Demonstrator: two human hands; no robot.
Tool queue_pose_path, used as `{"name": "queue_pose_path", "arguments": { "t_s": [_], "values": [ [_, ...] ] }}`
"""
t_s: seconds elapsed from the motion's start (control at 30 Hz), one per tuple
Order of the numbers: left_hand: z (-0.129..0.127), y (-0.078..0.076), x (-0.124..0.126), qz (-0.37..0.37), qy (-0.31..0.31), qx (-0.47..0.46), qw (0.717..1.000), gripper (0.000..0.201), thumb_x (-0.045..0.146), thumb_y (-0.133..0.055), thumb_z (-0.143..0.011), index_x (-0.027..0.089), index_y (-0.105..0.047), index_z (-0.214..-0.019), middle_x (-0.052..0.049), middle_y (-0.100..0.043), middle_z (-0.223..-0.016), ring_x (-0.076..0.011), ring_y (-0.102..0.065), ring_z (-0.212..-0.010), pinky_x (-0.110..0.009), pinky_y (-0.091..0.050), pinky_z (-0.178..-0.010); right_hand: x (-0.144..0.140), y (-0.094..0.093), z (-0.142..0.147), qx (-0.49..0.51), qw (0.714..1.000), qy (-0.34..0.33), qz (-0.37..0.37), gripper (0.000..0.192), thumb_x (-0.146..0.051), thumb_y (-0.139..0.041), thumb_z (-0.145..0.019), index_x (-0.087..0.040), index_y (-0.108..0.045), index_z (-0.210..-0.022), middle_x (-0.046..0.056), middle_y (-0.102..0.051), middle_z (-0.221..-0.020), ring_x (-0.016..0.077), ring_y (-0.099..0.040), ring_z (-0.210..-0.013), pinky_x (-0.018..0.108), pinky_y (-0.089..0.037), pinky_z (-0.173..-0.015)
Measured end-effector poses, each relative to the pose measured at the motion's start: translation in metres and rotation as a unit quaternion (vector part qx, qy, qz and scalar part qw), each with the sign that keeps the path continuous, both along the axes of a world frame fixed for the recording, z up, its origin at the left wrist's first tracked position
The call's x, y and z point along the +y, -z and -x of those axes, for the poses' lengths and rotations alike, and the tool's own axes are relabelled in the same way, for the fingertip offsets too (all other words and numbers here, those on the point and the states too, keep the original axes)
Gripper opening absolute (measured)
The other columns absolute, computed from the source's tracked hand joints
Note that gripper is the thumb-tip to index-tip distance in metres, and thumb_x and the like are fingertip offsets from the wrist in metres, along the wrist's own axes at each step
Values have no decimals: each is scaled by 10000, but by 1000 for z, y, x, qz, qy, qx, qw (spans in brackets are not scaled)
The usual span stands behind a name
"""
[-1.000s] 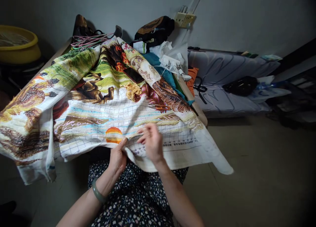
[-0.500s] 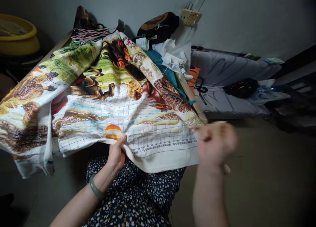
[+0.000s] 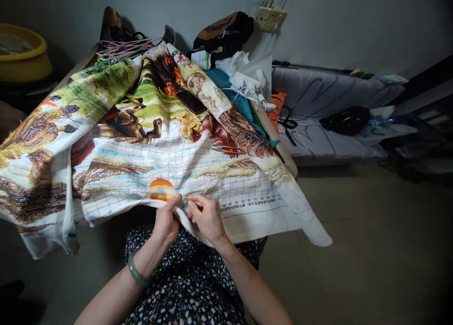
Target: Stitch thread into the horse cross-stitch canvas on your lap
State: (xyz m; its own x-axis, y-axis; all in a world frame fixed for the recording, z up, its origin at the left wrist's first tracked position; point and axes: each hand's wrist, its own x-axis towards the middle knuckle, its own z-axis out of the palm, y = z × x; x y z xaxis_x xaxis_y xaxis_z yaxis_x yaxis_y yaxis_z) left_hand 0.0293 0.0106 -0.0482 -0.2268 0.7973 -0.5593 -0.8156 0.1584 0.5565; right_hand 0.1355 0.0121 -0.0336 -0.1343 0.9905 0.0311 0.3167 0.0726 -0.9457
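Observation:
A large cross-stitch cloth (image 3: 198,167) with a printed grid and coloured stitching spreads in front of me, its near edge over my lap. My left hand (image 3: 168,221) grips that edge, thumb on top beside the orange sun, the other fingers hidden underneath. My right hand (image 3: 207,219) is close beside it, thumb and forefinger pinched just above the cloth on what looks like a fine needle, barely visible. Pale thread (image 3: 215,178) loops over the fabric near these fingers. Farther up the cloth lie small orange-handled scissors (image 3: 229,150), a yellow thread bundle (image 3: 190,127) and a dark phone (image 3: 191,102).
The cloth's right side is rolled, and its white end (image 3: 314,228) sticks out past the table corner. Behind are a black-brown bag (image 3: 222,32), white plastic bags and cables (image 3: 247,79), and a wall socket (image 3: 269,18). A covered sofa (image 3: 311,141) stands right; a yellow basin (image 3: 24,63) left.
My right hand has come back from the far right, where it was a blurred fist, to the cloth beside my left hand. The left hand keeps its grip on the edge.

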Motion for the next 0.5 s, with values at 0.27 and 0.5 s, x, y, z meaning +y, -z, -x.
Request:
{"name": "queue_pose_path", "arguments": {
  "t_s": [0.27, 0.5],
  "values": [
    [0, -2, 1, -2, -2, -1, 1000, 264, 126, -798, -583, 114, -666, -811, -30, -682, -787, -152, -631, -739, -276, -501, -735, 1, 1, -1, -6, 1000, 7, -1, 216, -195, -515, -847, -141, -717, -902, -6, -608, -527, 111, -544, -470, 207, -468, -495],
    [-1, -3, 0, -4, -12, -6, 1000, 253, 98, -773, -614, 116, -682, -849, -30, -688, -795, -141, -633, -723, -261, -519, -709, 3, -2, 2, -38, 999, 14, -9, 211, -172, -515, -842, -134, -719, -878, -1, -614, -529, 119, -562, -492, 207, -466, -504]
  ]
}}
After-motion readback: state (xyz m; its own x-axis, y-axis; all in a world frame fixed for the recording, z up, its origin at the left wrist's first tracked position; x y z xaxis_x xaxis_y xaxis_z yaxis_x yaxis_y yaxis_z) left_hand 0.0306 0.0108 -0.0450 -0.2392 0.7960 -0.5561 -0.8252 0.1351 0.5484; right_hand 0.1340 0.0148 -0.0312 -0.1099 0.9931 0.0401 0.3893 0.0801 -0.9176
